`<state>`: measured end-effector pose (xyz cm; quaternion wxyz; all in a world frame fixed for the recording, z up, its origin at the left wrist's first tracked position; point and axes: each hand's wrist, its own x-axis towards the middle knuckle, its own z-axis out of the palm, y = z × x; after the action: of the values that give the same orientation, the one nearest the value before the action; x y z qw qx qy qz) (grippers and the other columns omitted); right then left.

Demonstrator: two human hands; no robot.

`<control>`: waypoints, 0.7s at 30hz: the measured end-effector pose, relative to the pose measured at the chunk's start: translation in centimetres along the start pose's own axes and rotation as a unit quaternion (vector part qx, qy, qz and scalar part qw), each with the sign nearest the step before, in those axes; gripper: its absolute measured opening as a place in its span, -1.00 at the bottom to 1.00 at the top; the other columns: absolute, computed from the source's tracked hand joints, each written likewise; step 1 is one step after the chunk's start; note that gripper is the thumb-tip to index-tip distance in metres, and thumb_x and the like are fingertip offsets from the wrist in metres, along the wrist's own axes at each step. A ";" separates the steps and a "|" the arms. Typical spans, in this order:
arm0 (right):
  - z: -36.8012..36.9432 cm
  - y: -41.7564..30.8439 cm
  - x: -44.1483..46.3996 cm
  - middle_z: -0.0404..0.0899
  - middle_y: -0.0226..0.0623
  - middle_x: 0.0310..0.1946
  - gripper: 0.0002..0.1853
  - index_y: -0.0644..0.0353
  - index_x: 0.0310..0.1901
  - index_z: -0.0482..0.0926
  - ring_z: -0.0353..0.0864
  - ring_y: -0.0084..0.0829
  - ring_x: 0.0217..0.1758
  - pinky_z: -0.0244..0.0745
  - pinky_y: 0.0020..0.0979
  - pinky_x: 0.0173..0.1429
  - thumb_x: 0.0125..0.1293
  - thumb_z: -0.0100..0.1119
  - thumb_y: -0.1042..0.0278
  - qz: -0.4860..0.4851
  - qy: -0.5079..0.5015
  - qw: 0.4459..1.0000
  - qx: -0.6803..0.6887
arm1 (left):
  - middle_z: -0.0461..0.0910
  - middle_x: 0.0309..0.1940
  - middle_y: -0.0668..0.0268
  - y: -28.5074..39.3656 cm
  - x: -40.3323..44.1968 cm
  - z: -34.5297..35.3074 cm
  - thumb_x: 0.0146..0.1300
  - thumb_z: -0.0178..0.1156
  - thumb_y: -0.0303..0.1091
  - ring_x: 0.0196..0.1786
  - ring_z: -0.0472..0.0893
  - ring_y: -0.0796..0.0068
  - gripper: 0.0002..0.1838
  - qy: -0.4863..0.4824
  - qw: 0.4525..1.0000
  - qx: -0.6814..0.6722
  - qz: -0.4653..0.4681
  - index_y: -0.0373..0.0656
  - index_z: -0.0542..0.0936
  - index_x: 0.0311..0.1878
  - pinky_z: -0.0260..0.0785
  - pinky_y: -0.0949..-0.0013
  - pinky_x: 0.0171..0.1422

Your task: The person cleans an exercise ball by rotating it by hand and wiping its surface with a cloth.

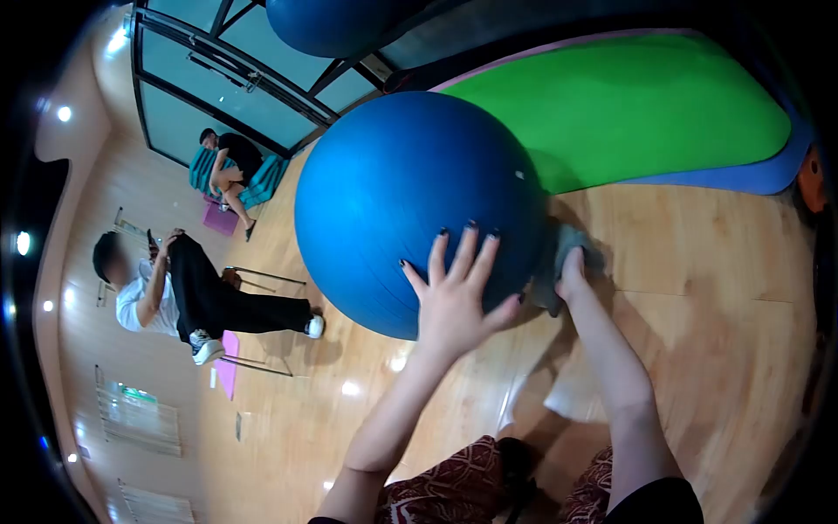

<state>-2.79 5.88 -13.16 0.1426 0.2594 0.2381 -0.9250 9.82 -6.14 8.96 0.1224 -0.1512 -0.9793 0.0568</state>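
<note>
A large blue exercise ball rests on the wooden floor in front of me. My left hand lies on its near side with fingers spread and dark nails showing. To the right of the ball, low by its side, my right hand is closed on a grey cloth. The cloth bunches around the fingers, hiding part of them, and sits against or very near the ball's edge; I cannot tell whether it touches.
Behind the ball lie a green mat and a blue mat under it. Another blue ball is at the top. One person sits on a chair at left; another person sits farther back by glass doors.
</note>
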 end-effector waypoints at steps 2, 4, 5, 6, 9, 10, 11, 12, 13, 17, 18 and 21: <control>2.4 -1.8 -1.5 0.32 -0.32 0.25 -0.39 0.13 0.29 0.25 0.29 -0.31 0.28 0.16 -0.31 0.36 0.41 -0.39 -0.14 -0.085 -0.022 0.996 -0.012 | 0.11 0.39 0.15 -2.5 0.7 -0.8 -0.01 0.23 0.02 0.42 0.00 -0.06 -0.22 0.064 0.997 -0.010 -0.036 0.09 0.28 0.33 -0.23 -0.32 0.34; 5.0 -3.5 -2.3 0.31 -0.33 0.26 -0.42 0.13 0.29 0.26 0.29 -0.33 0.27 0.17 -0.34 0.35 0.42 -0.39 -0.10 -0.131 -0.053 0.990 -0.009 | 0.08 0.41 0.18 -6.8 2.1 -2.9 0.00 0.23 0.02 0.43 -0.02 -0.07 -0.23 0.170 0.984 0.022 -0.054 0.12 0.27 0.34 -0.29 -0.34 0.36; 6.2 -4.0 -2.8 0.35 -0.33 0.22 -0.48 0.14 0.25 0.30 0.32 -0.35 0.23 0.21 -0.36 0.31 0.44 -0.37 0.00 -0.174 -0.078 0.981 0.022 | 0.09 0.40 0.19 -9.1 3.1 -3.7 0.01 0.22 0.03 0.43 -0.02 -0.06 -0.23 0.222 0.971 0.053 -0.072 0.13 0.27 0.34 -0.33 -0.39 0.34; 7.4 -4.5 -3.2 0.38 -0.34 0.17 -0.55 0.15 0.21 0.33 0.36 -0.37 0.19 0.25 -0.38 0.28 0.45 -0.36 0.10 -0.214 -0.106 0.970 0.054 | 0.06 0.42 0.23 -11.9 4.4 -4.2 0.07 0.15 0.08 0.44 -0.05 -0.03 -0.26 0.206 0.965 0.092 -0.133 0.16 0.25 0.35 -0.36 -0.39 0.35; 9.4 -4.2 -3.7 0.38 -0.30 0.17 -0.58 0.19 0.17 0.35 0.35 -0.38 0.20 0.25 -0.38 0.28 0.43 -0.28 0.13 -0.255 -0.147 0.950 0.109 | -0.03 0.45 0.32 -20.0 8.3 -2.3 0.20 -0.10 0.24 0.48 -0.11 0.10 -0.30 0.018 0.958 0.094 -0.271 0.27 0.14 0.40 -0.43 -0.37 0.37; 9.8 -3.6 -3.7 0.38 -0.29 0.17 -0.59 0.20 0.15 0.36 0.35 -0.39 0.20 0.25 -0.39 0.28 0.42 -0.25 0.14 -0.254 -0.150 0.949 0.113 | -0.03 0.45 0.32 -21.3 8.3 -1.3 0.20 -0.10 0.24 0.48 -0.11 0.10 -0.30 0.019 0.956 0.095 -0.276 0.27 0.14 0.40 -0.43 -0.37 0.37; 10.1 -2.8 -3.5 0.38 -0.28 0.16 -0.60 0.22 0.14 0.37 0.35 -0.39 0.20 0.24 -0.39 0.28 0.41 -0.22 0.15 -0.250 -0.149 0.950 0.115 | -0.05 0.46 0.34 -22.1 8.4 -0.3 0.21 -0.13 0.26 0.48 -0.09 0.13 -0.29 0.037 0.953 0.076 -0.292 0.27 0.10 0.41 -0.43 -0.36 0.37; 10.4 -2.2 -3.4 0.37 -0.27 0.16 -0.60 0.23 0.12 0.37 0.34 -0.40 0.20 0.24 -0.39 0.28 0.41 -0.20 0.16 -0.248 -0.148 0.951 0.113 | -0.06 0.46 0.35 -22.3 8.6 0.3 0.21 -0.16 0.28 0.48 -0.08 0.17 -0.27 0.056 0.949 0.054 -0.307 0.28 0.07 0.42 -0.44 -0.36 0.38; 10.4 -1.6 -3.3 0.37 -0.26 0.16 -0.61 0.24 0.11 0.38 0.34 -0.40 0.21 0.24 -0.39 0.28 0.40 -0.17 0.17 -0.245 -0.147 0.952 0.106 | -0.06 0.46 0.36 -23.1 8.5 0.4 0.21 -0.16 0.29 0.47 -0.03 0.18 -0.26 0.060 0.949 0.062 -0.304 0.28 0.04 0.43 -0.44 -0.34 0.38; 10.0 -1.0 -5.0 0.33 -0.27 0.21 -0.52 0.25 0.26 0.24 0.31 -0.33 0.26 0.16 -0.36 0.36 0.45 -0.28 0.12 -0.248 -0.185 0.950 -0.041 | -0.02 0.45 0.33 -23.1 3.0 -1.1 0.28 -0.17 0.19 0.46 0.01 0.16 -0.33 0.042 0.965 0.006 -0.260 0.23 0.08 0.42 -0.46 -0.38 0.36; 8.6 -0.2 -2.2 0.31 -0.27 0.22 -0.51 0.24 0.27 0.23 0.28 -0.33 0.28 0.13 -0.35 0.37 0.44 -0.25 0.12 -0.262 -0.237 0.936 -0.006 | 0.00 0.44 0.32 -23.0 0.2 -1.6 0.29 -0.17 0.16 0.46 0.01 0.15 -0.35 0.030 0.972 -0.005 -0.231 0.21 0.10 0.42 -0.46 -0.38 0.35; 8.7 -0.9 -2.5 0.21 -0.24 0.29 -0.49 0.29 0.31 0.15 0.17 -0.34 0.35 0.00 -0.37 0.43 0.46 -0.30 0.13 -0.266 -0.200 0.941 -0.058 | 0.03 0.43 0.27 -25.9 -6.8 -2.8 0.29 -0.16 0.00 0.46 -0.04 0.07 -0.35 0.088 0.970 0.017 -0.226 0.06 0.07 0.43 -0.35 -0.19 0.41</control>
<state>-4.65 2.46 -4.89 -0.0494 -0.0123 0.3180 -0.9467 9.52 -32.62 14.02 0.2207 0.0715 -0.9722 0.0310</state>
